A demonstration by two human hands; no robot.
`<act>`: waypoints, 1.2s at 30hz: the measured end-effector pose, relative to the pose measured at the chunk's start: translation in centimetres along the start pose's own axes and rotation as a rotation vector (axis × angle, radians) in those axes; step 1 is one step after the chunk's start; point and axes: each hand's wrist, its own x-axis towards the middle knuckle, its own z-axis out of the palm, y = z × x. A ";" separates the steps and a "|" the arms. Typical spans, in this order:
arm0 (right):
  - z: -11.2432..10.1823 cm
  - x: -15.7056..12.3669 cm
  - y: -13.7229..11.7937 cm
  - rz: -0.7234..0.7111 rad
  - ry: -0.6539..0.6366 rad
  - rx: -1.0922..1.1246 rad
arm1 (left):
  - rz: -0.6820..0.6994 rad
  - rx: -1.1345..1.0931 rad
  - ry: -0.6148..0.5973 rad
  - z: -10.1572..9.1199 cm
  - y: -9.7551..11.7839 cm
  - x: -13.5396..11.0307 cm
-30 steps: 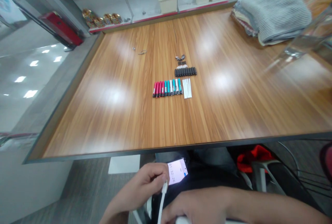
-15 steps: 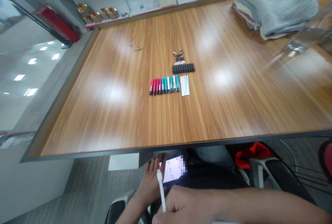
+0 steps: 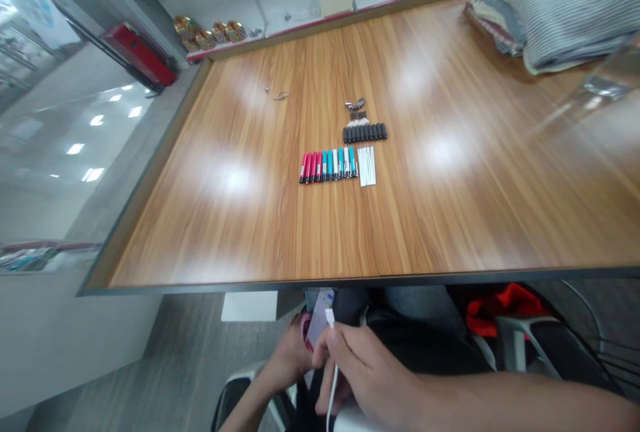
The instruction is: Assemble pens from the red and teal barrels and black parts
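Note:
Below the table's front edge, my left hand [image 3: 291, 351] is wrapped round a phone [image 3: 318, 320], which is tilted with its lit screen barely visible. My right hand [image 3: 367, 367] pinches a white charging cable [image 3: 332, 385] just behind its plug [image 3: 329, 316]. The plug points up and away from me, close to the phone; whether the two touch I cannot tell. Under my right wrist a pale rounded object [image 3: 353, 419] shows in part.
On the wooden table [image 3: 225, 232] lie a row of pink, teal and white pens [image 3: 329, 165], white sticks [image 3: 367, 166], black caps [image 3: 365, 133] and small metal parts [image 3: 355, 105]. Folded cloths [image 3: 575, 12] are at the back right. A red cloth [image 3: 505, 309] hangs by a chair.
My left hand has tilted the phone, so its bright timer display no longer shows. The right hand has moved up and forward, bringing the cable's plug nearer the phone. The view has shifted slightly left.

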 end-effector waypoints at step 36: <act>1.5 0.8 0.6 -0.312 -0.092 -1.362 | -0.425 -1.105 0.571 0.7 4.2 -4.7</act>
